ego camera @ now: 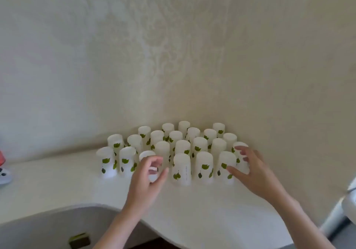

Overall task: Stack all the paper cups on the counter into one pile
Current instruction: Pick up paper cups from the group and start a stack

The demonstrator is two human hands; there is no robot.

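My left hand (149, 168) is curled around a paper cup (149, 164) in the front row, left of the frame's centre, fingers and thumb bent about its side; whether they press on it or only cup it I cannot tell. My right hand (248, 168) is spread open at the right end of the cluster, fingers splayed. Its thumb lies against the front-right cup (225, 167) and its fingertips reach the rim of the cup behind (239, 152), but it grips neither.

The paper cups (181, 146) stand upside down in loose rows on the white bench (192, 206), white with green leaf prints, crowded close together in the middle of the frame against the pale patterned wall (154, 56). None is stacked on another that I can see.

At the lower left the bench edge curves around a grey sink (48, 227), with a small green-and-dark thing (80, 240) at the bottom edge. A red and white object (3, 169) shows partly at the far left, too cut off to identify.
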